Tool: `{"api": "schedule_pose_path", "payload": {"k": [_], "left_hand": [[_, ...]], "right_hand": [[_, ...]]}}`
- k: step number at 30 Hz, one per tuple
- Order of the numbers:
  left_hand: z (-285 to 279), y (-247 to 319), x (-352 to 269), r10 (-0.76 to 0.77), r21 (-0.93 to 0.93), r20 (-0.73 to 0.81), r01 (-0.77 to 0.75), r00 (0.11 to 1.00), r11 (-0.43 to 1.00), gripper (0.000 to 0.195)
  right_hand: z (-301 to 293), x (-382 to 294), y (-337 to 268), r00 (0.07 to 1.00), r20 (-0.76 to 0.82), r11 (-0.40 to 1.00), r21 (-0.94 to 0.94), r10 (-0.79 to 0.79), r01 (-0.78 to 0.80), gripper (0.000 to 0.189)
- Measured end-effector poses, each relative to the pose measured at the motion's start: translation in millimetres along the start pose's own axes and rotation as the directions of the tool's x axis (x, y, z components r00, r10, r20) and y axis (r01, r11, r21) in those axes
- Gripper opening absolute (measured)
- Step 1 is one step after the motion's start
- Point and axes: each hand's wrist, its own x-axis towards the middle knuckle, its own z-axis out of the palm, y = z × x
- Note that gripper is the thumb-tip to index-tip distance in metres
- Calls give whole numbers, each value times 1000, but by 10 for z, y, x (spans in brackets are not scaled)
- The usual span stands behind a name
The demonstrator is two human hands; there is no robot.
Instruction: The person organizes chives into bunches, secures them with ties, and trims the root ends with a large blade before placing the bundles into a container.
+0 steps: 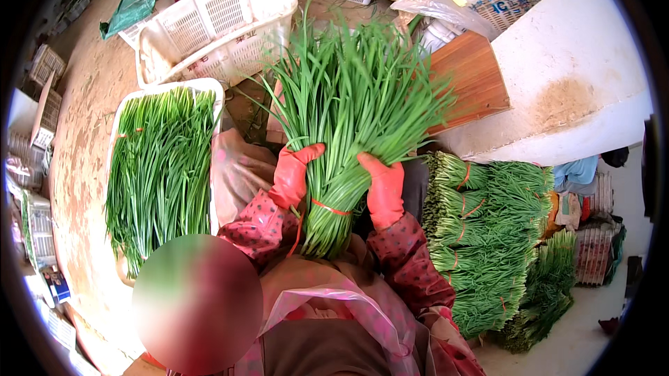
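My left hand [297,173], in a red rubber glove, holds the left side of a large bunch of garlic chives [339,99]. On the other side my right hand [383,188], gloved alike, grips it with the thumb across the leaves. The cut stems point towards my body, and the leaf tips fan out away from me. An orange-red band [331,207] wraps the stems below my hands. Another red band [299,234] hangs beside my left wrist. The bunch hides most of my fingers.
A white crate packed with chives [157,177] stands at left, behind it a larger plastic crate [219,36]. Banded chive bunches [486,240] are piled at right. A wooden board [468,80] adjoins a white slab [569,78]. A blurred disc covers the lower left.
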Motion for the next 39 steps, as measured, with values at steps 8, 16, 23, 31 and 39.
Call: {"api": "schedule_pose_path", "payload": {"k": [8,16,23,31,39], "left_hand": [[35,-112,-75,-47,-202,121,71,992,977,20],[-35,-147,-25,-105,-327,186,162,977,931,25],[-13,-157,-42,-89,-279,104,115,991,953,24],[-1,-155,-60,-74,-170,54,82,996,982,21],[96,-195,-30,-55,-150,88,68,995,986,21]], "right_hand": [[-276,-7,117,998,24,997,56,56,-57,34],[-361,7,143,996,83,997,65,42,-47,42],[-778,102,-197,994,30,817,-567,-108,106,46],[101,-56,-1074,1000,-2,844,-536,-10,8,24],[234,428,-501,991,131,785,-617,23,64,22]]}}
